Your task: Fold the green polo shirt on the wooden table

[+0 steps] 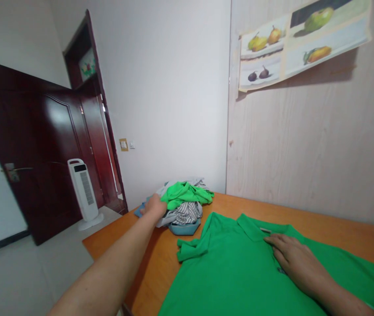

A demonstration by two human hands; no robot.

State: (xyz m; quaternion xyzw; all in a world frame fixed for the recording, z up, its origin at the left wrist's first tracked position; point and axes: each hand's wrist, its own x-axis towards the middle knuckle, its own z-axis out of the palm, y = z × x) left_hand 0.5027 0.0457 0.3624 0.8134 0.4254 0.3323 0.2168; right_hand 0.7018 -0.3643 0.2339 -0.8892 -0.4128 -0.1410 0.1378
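Observation:
A green polo shirt [239, 272] lies spread out, its collar at the top and one short sleeve to the left. My right hand [294, 259] rests on it beside the collar and button placket, palm down, fingers stretched out and holding nothing. Farther off, my left hand [154, 205] is at the left side of a heap of clothes, touching the edge of a bright green garment [185, 194]. Its fingers look curled, but what they grip is hidden. Grey and striped cloth [187, 213] sits under that garment, in a blue-grey container [185, 229].
The orange-brown table [147, 281] meets a pale wall behind. Left of it stand a white tower heater [86, 193] and a dark red open door [35, 145]. A sheet with painted fruit [282, 66] hangs on the wood-grain panel.

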